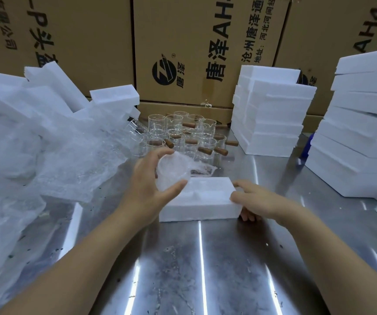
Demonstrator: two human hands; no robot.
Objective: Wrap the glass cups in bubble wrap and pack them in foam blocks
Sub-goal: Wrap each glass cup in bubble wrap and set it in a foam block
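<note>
Left hand (147,185) is gripping bubble-wrapped glass cup (171,171); right hand (258,201) is clasping foam block (196,201) lying between both hands.

packing warehouse | stacked cartons (178,48) | foam blocks (271,114) | steel table (205,269)

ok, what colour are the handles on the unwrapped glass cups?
Brown, wood-like handles on the clear glass cups; clearest in the head view.

Steel table (228,258), foam block (196,208) at centre, glass cups (183,133) behind, bubble wrap heap (46,160) left, foam stacks (271,123) right
</note>
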